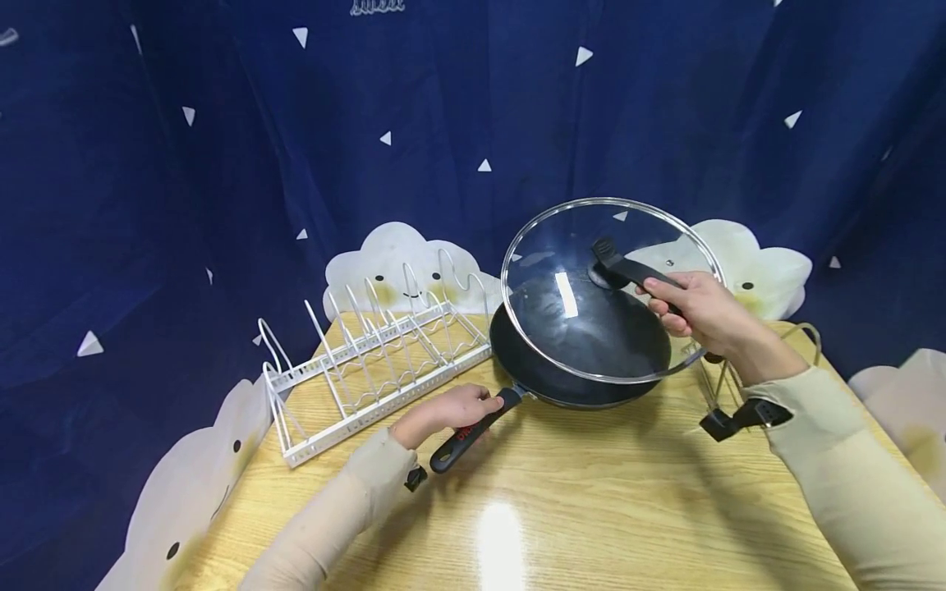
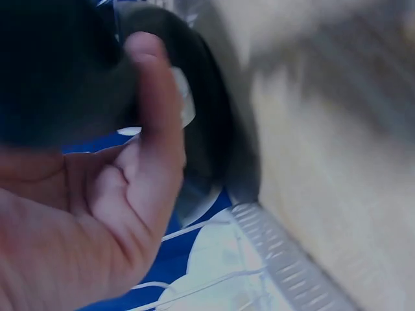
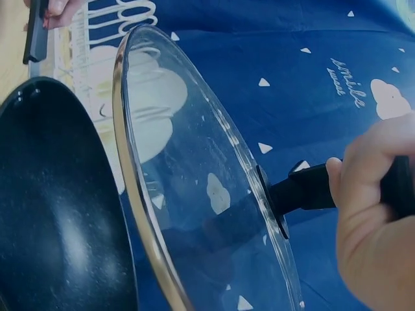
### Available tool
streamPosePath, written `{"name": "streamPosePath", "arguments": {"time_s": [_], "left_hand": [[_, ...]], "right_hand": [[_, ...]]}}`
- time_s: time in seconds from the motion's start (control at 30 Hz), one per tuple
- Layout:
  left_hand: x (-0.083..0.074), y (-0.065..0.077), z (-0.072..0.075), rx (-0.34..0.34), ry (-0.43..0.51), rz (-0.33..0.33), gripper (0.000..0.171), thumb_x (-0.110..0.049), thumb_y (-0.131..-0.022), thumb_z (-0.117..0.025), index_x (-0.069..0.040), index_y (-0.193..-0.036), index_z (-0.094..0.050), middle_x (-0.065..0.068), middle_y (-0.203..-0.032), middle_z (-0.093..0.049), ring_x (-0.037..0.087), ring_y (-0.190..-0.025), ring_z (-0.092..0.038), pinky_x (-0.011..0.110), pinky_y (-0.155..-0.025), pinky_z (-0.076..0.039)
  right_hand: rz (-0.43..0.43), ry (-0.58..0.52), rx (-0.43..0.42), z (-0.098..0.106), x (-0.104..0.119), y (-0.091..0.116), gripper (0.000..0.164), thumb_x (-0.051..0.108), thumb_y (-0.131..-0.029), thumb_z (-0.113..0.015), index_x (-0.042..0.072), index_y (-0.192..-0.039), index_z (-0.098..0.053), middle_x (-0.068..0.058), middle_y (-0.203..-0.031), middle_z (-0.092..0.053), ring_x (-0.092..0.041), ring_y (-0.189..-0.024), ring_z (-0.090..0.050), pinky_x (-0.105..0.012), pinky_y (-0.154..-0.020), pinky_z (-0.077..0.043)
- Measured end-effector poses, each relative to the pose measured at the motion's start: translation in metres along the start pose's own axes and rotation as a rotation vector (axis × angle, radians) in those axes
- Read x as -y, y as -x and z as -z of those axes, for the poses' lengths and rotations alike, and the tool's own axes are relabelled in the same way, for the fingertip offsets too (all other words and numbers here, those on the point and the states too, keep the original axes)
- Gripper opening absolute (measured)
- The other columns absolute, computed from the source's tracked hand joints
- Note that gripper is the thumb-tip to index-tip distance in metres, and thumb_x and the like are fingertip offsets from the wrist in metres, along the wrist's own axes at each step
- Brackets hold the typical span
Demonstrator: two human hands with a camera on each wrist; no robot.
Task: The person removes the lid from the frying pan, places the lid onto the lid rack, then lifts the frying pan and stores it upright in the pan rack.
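Observation:
A dark frying pan (image 1: pixel 591 394) stands on the wooden table, its black handle (image 1: pixel 461 443) pointing toward the front left. My left hand (image 1: pixel 461 406) grips that handle near the pan; the left wrist view shows the fingers curled round it. In my right hand (image 1: pixel 702 308) is the black handle of a round glass lid (image 1: pixel 547 246) with a metal rim. The lid is tilted and hangs over the pan. From the right wrist view, the lid (image 3: pixel 188 129) is apart from the pan (image 3: pixel 58 194), with a gap between their rims.
A white wire rack (image 1: pixel 377 402) with several upright dividers stands left of the pan. Behind my right wrist is a smaller wire holder (image 1: pixel 813 341), partly hidden. A dark blue curtain (image 1: pixel 443 98) with white clouds surrounds the wooden table (image 1: pixel 591 509).

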State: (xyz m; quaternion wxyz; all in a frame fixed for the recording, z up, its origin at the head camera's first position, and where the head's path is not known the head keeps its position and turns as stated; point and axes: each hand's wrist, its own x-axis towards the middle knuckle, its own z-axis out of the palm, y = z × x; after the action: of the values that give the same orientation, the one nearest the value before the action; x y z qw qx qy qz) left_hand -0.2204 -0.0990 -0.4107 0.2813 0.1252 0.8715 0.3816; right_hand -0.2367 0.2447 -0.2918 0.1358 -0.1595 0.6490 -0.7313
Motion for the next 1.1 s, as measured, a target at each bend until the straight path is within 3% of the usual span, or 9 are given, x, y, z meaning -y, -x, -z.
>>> {"name": "streamPosePath", "arguments": {"time_s": [0.13,0.33,0.43,0.57,0.7,0.87,1.1], "left_hand": [[-0.011,-0.002,0.011,-0.061,-0.178,-0.022,0.034,-0.033,-0.1,-0.044,-0.004,-0.091,-0.059,0.007,-0.077,-0.057,0.019,-0.065,-0.058,0.036,-0.061,-0.054],[-0.032,-0.007,0.022,-0.1,-0.28,-0.06,0.034,-0.035,-0.1,-0.044,-0.005,-0.089,-0.058,0.006,-0.074,-0.055,0.021,-0.065,-0.058,0.032,-0.06,-0.049],[-0.047,-0.011,0.024,-0.121,-0.353,-0.082,0.035,-0.037,-0.099,-0.044,-0.006,-0.095,-0.059,0.004,-0.077,-0.056,0.017,-0.067,-0.056,0.03,-0.061,-0.045],[-0.066,-0.02,0.021,-0.141,-0.439,-0.107,0.04,-0.041,-0.098,-0.045,-0.005,-0.106,-0.061,0.003,-0.09,-0.061,0.016,-0.081,-0.058,0.03,-0.072,-0.046],[-0.083,-0.031,0.014,-0.154,-0.451,-0.109,0.044,-0.041,-0.096,-0.049,-0.003,-0.117,-0.058,0.008,-0.108,-0.063,0.02,-0.101,-0.058,0.03,-0.084,-0.046],[-0.104,-0.043,0.001,-0.151,-0.403,-0.082,0.059,-0.043,-0.095,-0.05,-0.001,-0.136,-0.044,0.011,-0.134,-0.052,0.022,-0.123,-0.048,0.03,-0.098,-0.04],[-0.126,-0.056,-0.022,-0.122,-0.237,-0.093,0.069,-0.042,-0.096,-0.05,-0.003,-0.148,-0.026,0.008,-0.148,-0.035,0.019,-0.134,-0.035,0.03,-0.105,-0.034]], "right_hand": [[0.016,-0.024,-0.012,0.007,0.003,0.006,0.02,0.018,-0.099,-0.05,0.004,-0.093,-0.063,0.004,-0.064,-0.05,-0.002,-0.043,-0.041,-0.014,-0.037,-0.032],[0.045,-0.056,-0.029,0.017,0.004,0.017,0.02,0.016,-0.099,-0.05,0.003,-0.092,-0.063,0.003,-0.065,-0.051,-0.002,-0.044,-0.043,-0.014,-0.037,-0.034],[0.06,-0.067,-0.038,0.021,0.004,0.022,0.02,0.015,-0.099,-0.049,0.002,-0.093,-0.063,0.002,-0.065,-0.051,-0.003,-0.044,-0.043,-0.015,-0.037,-0.033],[0.076,-0.085,-0.073,0.026,0.003,0.028,0.019,0.014,-0.098,-0.05,0.002,-0.093,-0.063,0.002,-0.065,-0.051,-0.004,-0.044,-0.043,-0.016,-0.037,-0.034],[0.102,-0.07,-0.123,0.032,0.003,0.034,0.017,0.015,-0.098,-0.052,0.003,-0.093,-0.063,0.001,-0.065,-0.05,-0.004,-0.044,-0.044,-0.016,-0.036,-0.032],[0.122,-0.063,-0.14,0.04,0.001,0.04,0.016,0.015,-0.097,-0.052,0.003,-0.094,-0.062,0.001,-0.065,-0.05,-0.005,-0.044,-0.044,-0.018,-0.036,-0.031],[0.151,-0.061,-0.228,0.048,-0.002,0.049,0.015,0.015,-0.096,-0.055,0.003,-0.093,-0.064,0.0,-0.064,-0.051,-0.005,-0.044,-0.045,-0.017,-0.036,-0.035]]}}
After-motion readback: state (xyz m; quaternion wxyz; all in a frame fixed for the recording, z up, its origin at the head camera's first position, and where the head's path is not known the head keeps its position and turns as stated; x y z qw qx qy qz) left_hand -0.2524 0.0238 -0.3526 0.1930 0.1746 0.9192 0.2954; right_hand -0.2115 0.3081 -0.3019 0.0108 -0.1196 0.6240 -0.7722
